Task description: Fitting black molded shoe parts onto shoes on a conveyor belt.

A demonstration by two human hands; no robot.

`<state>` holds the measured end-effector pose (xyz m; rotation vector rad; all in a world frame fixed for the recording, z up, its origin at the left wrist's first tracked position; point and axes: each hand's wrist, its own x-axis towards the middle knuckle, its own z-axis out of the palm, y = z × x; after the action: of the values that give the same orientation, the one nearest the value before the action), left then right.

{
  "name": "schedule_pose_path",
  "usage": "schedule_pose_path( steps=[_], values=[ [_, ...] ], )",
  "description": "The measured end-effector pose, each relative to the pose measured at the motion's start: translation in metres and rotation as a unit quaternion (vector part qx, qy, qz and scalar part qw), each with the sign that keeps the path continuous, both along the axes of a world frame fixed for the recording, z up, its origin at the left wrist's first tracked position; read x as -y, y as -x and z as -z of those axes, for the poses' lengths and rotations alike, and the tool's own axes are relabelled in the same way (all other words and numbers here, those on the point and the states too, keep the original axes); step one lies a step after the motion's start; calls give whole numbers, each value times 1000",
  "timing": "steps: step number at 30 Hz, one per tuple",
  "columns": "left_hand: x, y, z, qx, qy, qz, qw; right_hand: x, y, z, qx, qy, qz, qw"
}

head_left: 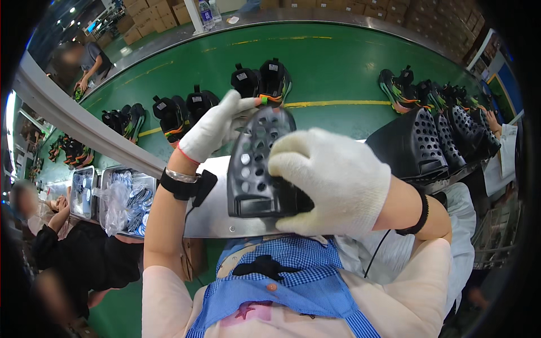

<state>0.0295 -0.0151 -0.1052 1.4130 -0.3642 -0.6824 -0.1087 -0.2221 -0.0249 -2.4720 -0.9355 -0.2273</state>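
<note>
My right hand (335,180), in a white knit glove, is closed around the side of a black perforated plastic shell (251,169). Its rows of round holes face up, and its squared end points toward me. My left hand (211,129), also gloved, has its fingers stretched out beside the shell's far end. The left fingertips reach toward a black sneaker (275,79) with orange and green trim; whether they touch it I cannot tell. Another black sneaker (245,80) stands beside it.
More perforated shells (422,141) stand at the right. Sneakers (169,115) line the green conveyor belt (332,62). Left of me are metal trays (147,181) holding plastic bags and bundled cords or laces. A white post (84,124) slants across the left. Other people work on both sides.
</note>
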Motion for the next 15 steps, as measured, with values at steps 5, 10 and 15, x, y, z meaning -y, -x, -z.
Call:
schedule_pose_path(
  steps=[5, 10, 15],
  values=[
    [1, 9, -24, -126, 209, 25, 969, -5, -31, 8, 133, -58, -22, 989],
    [3, 8, -36, -73, 255, 20, 964, -7, -55, 16, 59, -98, 7, 993],
    [10, -2, -34, 15, 294, -154, 943, -21, -71, 6, -173, -74, 134, 973]
  ],
)
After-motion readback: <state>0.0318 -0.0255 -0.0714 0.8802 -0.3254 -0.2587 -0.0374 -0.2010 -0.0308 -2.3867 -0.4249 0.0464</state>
